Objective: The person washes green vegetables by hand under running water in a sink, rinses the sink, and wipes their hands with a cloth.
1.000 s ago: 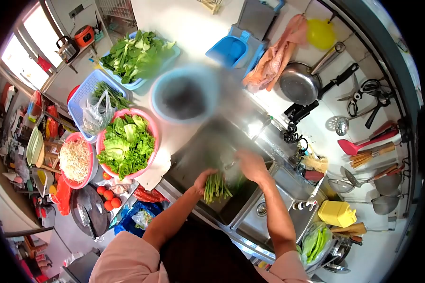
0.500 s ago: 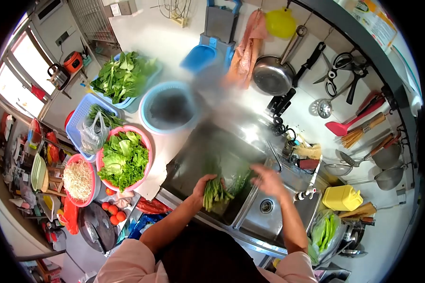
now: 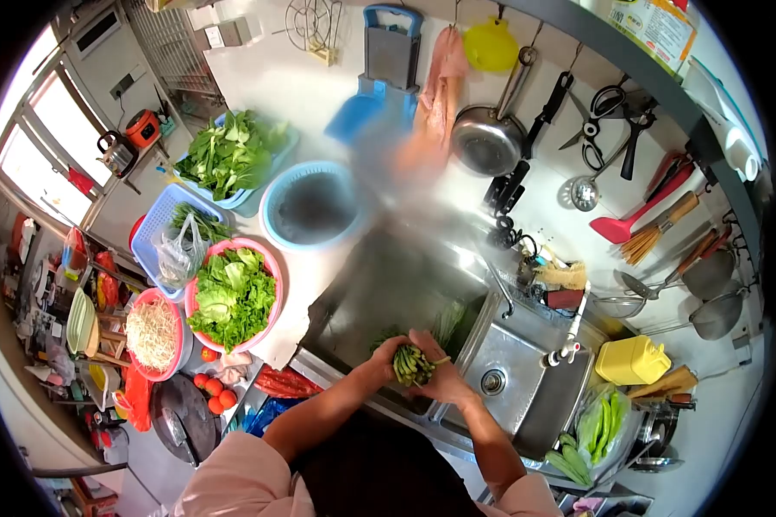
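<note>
Both hands are together over the near edge of the large sink basin (image 3: 345, 319). My left hand (image 3: 390, 360) is closed round the left side of a bunch of green stems (image 3: 413, 366), whose cut ends face up toward me. On the bunch's right side, my right hand (image 3: 441, 376) is wrapped against it. Leafy parts of the greens hang below the hands, partly hidden. More greens (image 3: 448, 320) lie in the basin just beyond my right hand. The smaller basin (image 3: 492, 411) is to the right.
Left of the sink stand a blue basin (image 3: 272, 207), a pink basin (image 3: 278, 297) of lettuce, a blue basket (image 3: 153, 226) and sprouts (image 3: 153, 334). A faucet (image 3: 499, 289) rises behind the sinks. At right are a yellow jug (image 3: 631, 362) and bagged green peppers (image 3: 608, 422).
My right hand has come in from the right and closed on the bunch beside my left hand. The stems now point up toward me. The view has shifted slightly.
</note>
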